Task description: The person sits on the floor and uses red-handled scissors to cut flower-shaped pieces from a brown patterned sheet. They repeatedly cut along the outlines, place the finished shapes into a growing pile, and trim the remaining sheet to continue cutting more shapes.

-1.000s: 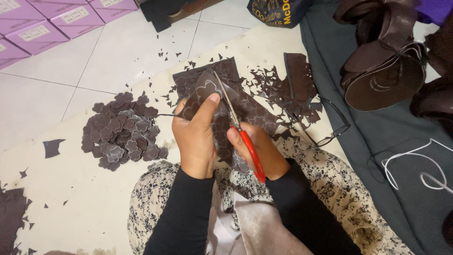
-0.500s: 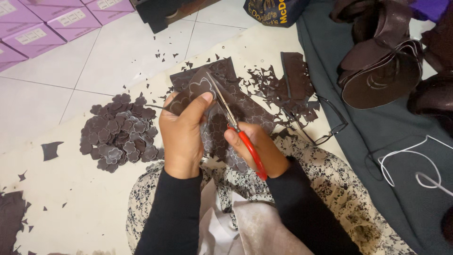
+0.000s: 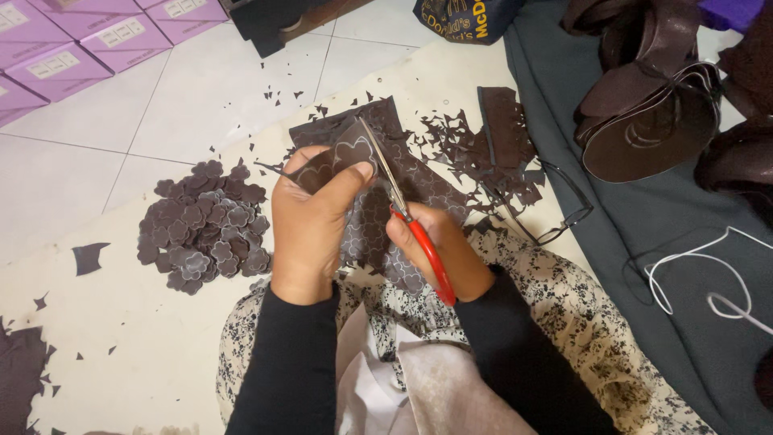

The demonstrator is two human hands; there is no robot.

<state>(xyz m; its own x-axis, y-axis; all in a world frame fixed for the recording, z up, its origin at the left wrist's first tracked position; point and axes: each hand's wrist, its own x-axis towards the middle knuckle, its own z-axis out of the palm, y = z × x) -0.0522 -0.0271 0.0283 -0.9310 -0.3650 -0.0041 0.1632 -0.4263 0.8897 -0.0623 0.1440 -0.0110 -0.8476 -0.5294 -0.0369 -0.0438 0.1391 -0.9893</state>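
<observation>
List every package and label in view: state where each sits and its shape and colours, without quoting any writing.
Lilac rectangular cardboard boxes: stacked on the tiled floor, top left.
White oblong labels: one on each box's end face.
Dark blue bag with yellow lettering: top centre, cut off by the frame.

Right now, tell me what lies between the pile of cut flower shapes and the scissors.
In the head view, the left hand, gripping the dark sheet, lies between the pile and scissors.

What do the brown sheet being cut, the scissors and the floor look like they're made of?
Brown sheet: thin, matte, probably faux leather or foam; it bends in the left hand and leaves crisp scraps. Scissors in the right hand: shiny metal blades, glossy red handles, likely plastic. Floor: pale glazed tile, with grout lines and a soft sheen.
</observation>
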